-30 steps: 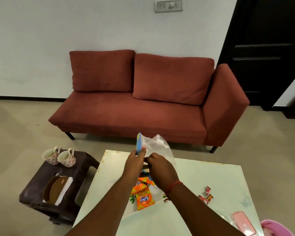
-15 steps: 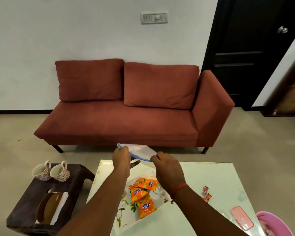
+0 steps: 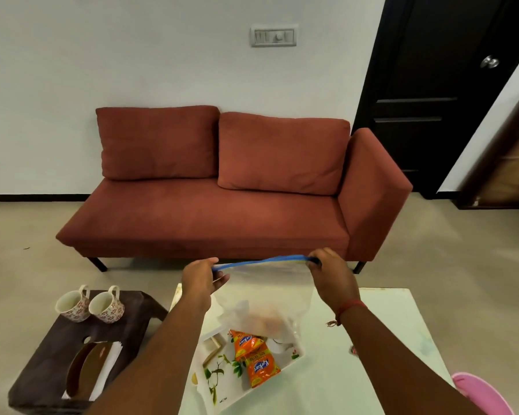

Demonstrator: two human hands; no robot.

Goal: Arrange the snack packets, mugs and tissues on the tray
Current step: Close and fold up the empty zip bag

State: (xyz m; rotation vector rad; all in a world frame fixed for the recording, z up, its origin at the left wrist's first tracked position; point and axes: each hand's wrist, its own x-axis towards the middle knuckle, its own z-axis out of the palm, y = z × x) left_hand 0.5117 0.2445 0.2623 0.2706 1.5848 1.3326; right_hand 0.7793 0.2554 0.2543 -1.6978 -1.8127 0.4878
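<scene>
Holding zip bag [image 3: 267, 283] over tray [image 3: 213, 378], mugs [image 3: 90, 304] on stool [image 3: 42, 354] aside

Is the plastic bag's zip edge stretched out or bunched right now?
Stretched out: the left hand and right hand pull the plastic bag by its blue edge, taut between them above the tray.

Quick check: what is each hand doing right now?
Left hand: pinching the left end of the clear zip bag at its blue strip.
Right hand: closed on the strip's right end, stretching the bag above the tray.
</scene>
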